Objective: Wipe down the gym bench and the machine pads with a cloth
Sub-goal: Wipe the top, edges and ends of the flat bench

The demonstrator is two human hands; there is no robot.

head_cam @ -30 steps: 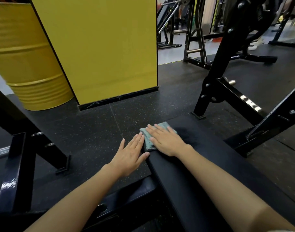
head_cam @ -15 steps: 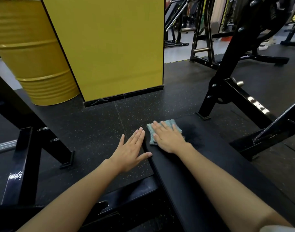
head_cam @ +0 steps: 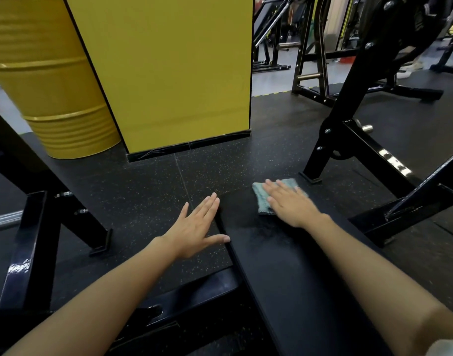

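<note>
A black padded gym bench (head_cam: 292, 265) runs from the lower right toward the centre. A folded teal cloth (head_cam: 264, 199) lies flat on its far end. My right hand (head_cam: 291, 204) presses down on the cloth with straight fingers, covering most of it. My left hand (head_cam: 197, 226) hovers with spread, straight fingers beside the bench's left edge, its thumb reaching the edge. It holds nothing. A faint damp streak shows on the pad just below the cloth.
A yellow pillar (head_cam: 168, 73) and a yellow steel drum (head_cam: 50, 86) stand ahead on the speckled black rubber floor (head_cam: 148, 191). Black machine frames rise at the right (head_cam: 348, 119) and left (head_cam: 35, 240). More racks stand in the background.
My right hand has slid the cloth rightward across the far end of the bench pad. The left hand has stayed beside the bench's left edge.
</note>
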